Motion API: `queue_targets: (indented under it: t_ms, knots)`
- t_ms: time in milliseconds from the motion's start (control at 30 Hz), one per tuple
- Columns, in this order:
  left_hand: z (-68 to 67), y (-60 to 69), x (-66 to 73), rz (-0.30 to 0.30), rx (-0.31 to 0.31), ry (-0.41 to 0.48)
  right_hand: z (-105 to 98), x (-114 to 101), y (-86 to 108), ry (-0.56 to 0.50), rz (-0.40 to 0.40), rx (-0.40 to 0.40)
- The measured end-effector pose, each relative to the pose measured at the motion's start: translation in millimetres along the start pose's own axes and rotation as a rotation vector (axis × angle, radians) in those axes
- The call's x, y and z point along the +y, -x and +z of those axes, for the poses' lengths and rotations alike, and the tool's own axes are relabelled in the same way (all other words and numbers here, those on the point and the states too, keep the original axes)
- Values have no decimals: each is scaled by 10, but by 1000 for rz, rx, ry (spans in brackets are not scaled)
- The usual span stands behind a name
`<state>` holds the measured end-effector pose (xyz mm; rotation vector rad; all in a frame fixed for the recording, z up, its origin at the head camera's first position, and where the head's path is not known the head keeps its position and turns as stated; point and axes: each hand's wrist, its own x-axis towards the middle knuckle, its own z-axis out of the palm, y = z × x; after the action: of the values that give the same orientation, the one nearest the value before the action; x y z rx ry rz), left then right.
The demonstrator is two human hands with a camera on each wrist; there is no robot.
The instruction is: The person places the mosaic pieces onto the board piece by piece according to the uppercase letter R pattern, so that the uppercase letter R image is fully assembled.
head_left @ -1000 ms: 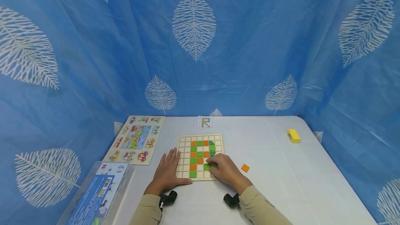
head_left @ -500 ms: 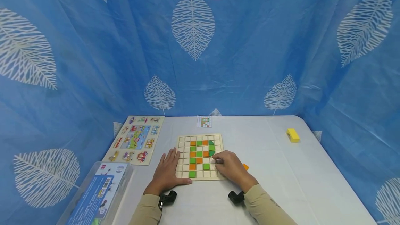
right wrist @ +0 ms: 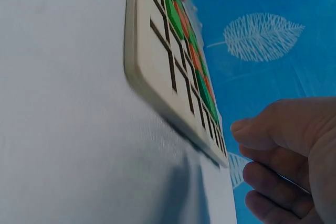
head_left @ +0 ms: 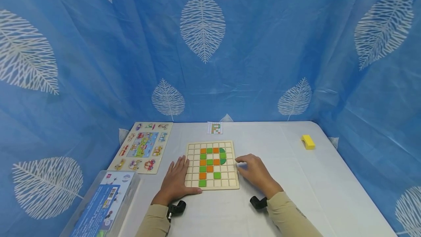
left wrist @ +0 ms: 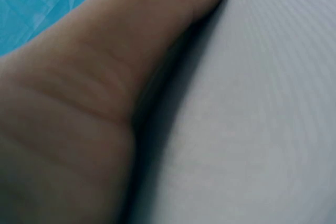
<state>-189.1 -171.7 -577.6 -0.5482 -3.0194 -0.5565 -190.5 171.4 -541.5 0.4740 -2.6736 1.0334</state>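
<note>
A wooden grid board (head_left: 194,153) lies on the table, with green and orange square tiles and two rounded dark green pieces set in its cells. My left hand (head_left: 175,184) rests along its left side, fingers straight and the thumb stretched by the front edge. Just past the board's right edge is my right hand (head_left: 256,173), its fingers loosely bent. In the right wrist view, nothing shows between that hand's thumb (right wrist: 252,132) and fingers. The loose orange tile seen earlier to the right of the board is hidden by the right hand.
A small pattern card (head_left: 215,128) lies behind the board. To the left are a vehicle picture puzzle (head_left: 161,164) and a clear plastic box (head_left: 129,189) with a printed blue-and-white sheet. A yellow arch block (head_left: 308,142) stands at the right. Blue leaf-patterned curtain (head_left: 246,65) surrounds the table.
My right hand has let go of a green tile in a lower cell and moved right, off the board, over where the orange tile lay. The left hand has stayed put.
</note>
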Motion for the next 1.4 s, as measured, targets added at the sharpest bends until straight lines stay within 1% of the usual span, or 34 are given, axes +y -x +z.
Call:
queue_targets:
  t_ms: [167,367,433,633,867,1067,1400]
  knots:
    - [6,-14,2,1,-3,-4,-73,120,52,20,23,18]
    - [8,-17,-3,-1,-4,-20,-156,249,127,30,19,52]
    - [11,-16,-7,-3,-7,-18,-182,279,144,31,30,52]
    - [34,-17,-22,1,-4,-11,-265,324,203,19,68,40]
    - [24,-17,-15,1,2,-12,-318,409,264,23,81,42]
    - [24,-21,-23,-2,1,-24,-336,451,306,28,86,35]
    - [7,-23,-1,-11,-4,-26,-324,453,328,5,92,9]
